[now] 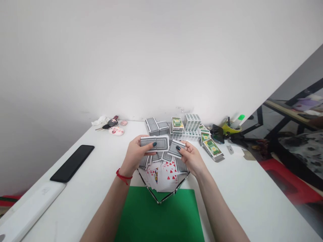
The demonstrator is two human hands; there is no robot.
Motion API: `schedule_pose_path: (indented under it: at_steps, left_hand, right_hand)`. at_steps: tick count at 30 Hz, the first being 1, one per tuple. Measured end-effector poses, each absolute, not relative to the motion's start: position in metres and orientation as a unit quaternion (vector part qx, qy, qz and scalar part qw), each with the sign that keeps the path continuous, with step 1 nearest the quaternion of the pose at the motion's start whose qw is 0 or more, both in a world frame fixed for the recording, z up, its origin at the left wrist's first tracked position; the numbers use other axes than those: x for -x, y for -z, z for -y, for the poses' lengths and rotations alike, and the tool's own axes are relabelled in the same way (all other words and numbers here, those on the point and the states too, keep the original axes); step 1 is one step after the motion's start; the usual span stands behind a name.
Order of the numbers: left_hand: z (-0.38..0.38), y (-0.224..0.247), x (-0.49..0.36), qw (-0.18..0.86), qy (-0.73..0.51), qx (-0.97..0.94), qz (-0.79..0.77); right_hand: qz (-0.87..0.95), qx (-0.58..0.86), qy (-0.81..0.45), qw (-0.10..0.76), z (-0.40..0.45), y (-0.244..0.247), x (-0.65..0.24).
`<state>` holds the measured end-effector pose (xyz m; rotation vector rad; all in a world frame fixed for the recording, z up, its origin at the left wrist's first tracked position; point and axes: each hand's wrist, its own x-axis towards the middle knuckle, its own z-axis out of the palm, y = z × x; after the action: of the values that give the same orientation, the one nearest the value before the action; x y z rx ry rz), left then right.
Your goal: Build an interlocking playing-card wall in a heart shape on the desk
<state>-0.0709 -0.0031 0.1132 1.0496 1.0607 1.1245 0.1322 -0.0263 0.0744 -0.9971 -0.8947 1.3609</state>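
Observation:
My left hand (136, 149) grips playing cards (161, 142) with patterned grey backs, the thumb lying across the top. In my right hand (190, 154) is another patterned-back playing card or small bunch (173, 148), pinched under the thumb and slanting down to the left; how many cards each hand has I cannot tell. The two hands are close together above a dark-edged open container (158, 202). Loose playing cards (165, 176) fill it, some showing red hearts and picture faces, others their grey backs. The container's far side is hidden by my hands and the cards.
Behind stand stacked grey-backed decks (152, 126) and boxed decks (192, 121). Opened card boxes (212, 148) lie to the right. A green mat (161, 218) is in front. A black phone (72, 163), a white bar-shaped device (35, 208) and keys (106, 126) are at the left.

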Motion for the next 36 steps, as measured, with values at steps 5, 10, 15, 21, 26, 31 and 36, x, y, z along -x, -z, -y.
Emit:
schedule_pose_path:
  at_steps: [5,10,15,21,26,31,36]
  left_hand:
    - [0.003,-0.114,0.071,0.592,-0.489,-0.450,-0.455]
    - [0.005,-0.113,0.070,0.592,-0.492,-0.452,-0.450]
    - [0.008,-0.116,0.066,0.569,-0.505,-0.462,-0.456]
    - [0.018,-0.125,0.061,0.485,-0.527,-0.522,-0.463]
    - [0.029,-0.131,0.059,0.411,-0.535,-0.583,-0.453]
    - [0.033,-0.131,0.057,0.374,-0.521,-0.617,-0.456]
    - [0.031,-0.132,0.059,0.392,-0.490,-0.627,-0.460]
  right_hand:
    - [0.402,0.442,-0.561,0.573,0.026,-0.075,-0.134]
    - [0.404,0.444,-0.557,0.574,0.026,-0.074,-0.135]
    - [0.375,0.402,-0.590,0.591,0.027,-0.077,-0.132]
    - [0.376,0.330,-0.623,0.602,0.031,-0.085,-0.134]
    - [0.397,0.309,-0.615,0.607,0.033,-0.089,-0.136]
    - [0.416,0.326,-0.612,0.589,0.034,-0.089,-0.133]
    - [0.404,0.334,-0.613,0.591,0.034,-0.088,-0.132]
